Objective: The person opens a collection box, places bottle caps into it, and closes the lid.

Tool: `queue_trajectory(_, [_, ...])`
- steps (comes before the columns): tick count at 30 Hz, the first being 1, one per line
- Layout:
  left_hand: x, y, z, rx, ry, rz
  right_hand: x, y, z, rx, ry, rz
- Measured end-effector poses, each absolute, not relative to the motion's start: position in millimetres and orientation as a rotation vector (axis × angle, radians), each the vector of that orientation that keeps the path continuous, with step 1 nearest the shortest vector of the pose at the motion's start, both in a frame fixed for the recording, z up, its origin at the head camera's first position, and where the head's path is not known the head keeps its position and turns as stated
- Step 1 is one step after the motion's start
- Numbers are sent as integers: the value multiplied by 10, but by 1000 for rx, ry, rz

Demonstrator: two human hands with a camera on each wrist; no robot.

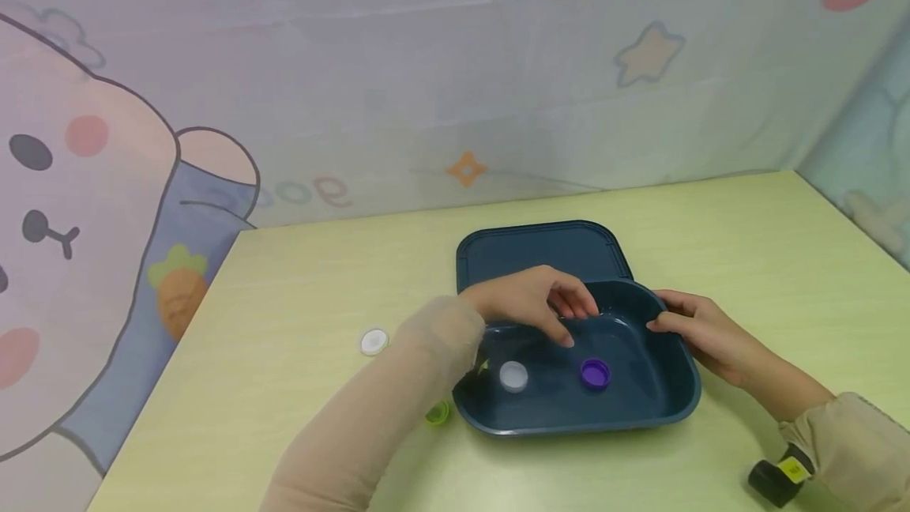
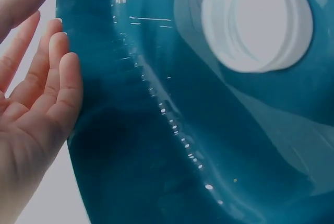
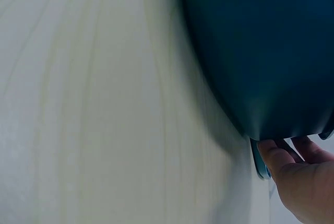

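1. The dark blue plastic box [image 1: 640, 374] sits near the table's [image 1: 306, 283] middle, in front of its likely matching lid [image 1: 540, 251], which it partly hides. Inside lie a white cap [image 1: 513, 377] and a purple cap [image 1: 595, 374], set apart; a green cap [image 1: 437, 414] is on the table just beside its left end.
2. The right hand [image 1: 704, 330] grips the rim at the far right corner, thumb on top and fingers outside.
3. The left hand [image 1: 533, 300] is over the far side, thumb and fingers spread apart, with nothing visible in its hold; whether it touches the wall cannot be told.
4. The box should be light and fairly stiff, its glossy walls perhaps slippery and unlikely to break. The rim seems the best hold, one hand at each short end.
5. Its mouth faces up; its long axis runs left to right, the right end slightly farther away.
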State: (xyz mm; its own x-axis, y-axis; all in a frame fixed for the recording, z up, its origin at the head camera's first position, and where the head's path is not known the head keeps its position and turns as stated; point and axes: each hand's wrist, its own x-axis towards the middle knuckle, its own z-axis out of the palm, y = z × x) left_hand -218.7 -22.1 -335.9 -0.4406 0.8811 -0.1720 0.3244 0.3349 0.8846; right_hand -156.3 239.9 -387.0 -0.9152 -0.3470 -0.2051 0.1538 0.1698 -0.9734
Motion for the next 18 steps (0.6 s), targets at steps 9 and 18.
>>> queue_trajectory(9, [-2230,-322,-3273,1065,1971,1076,-1547,2395,-3865,-183,2063,-1810])
queue_trajectory(18, [-2249,-472,-3167,1045,2003,1088,-1540,2385,-3843,-186,2050,-1812])
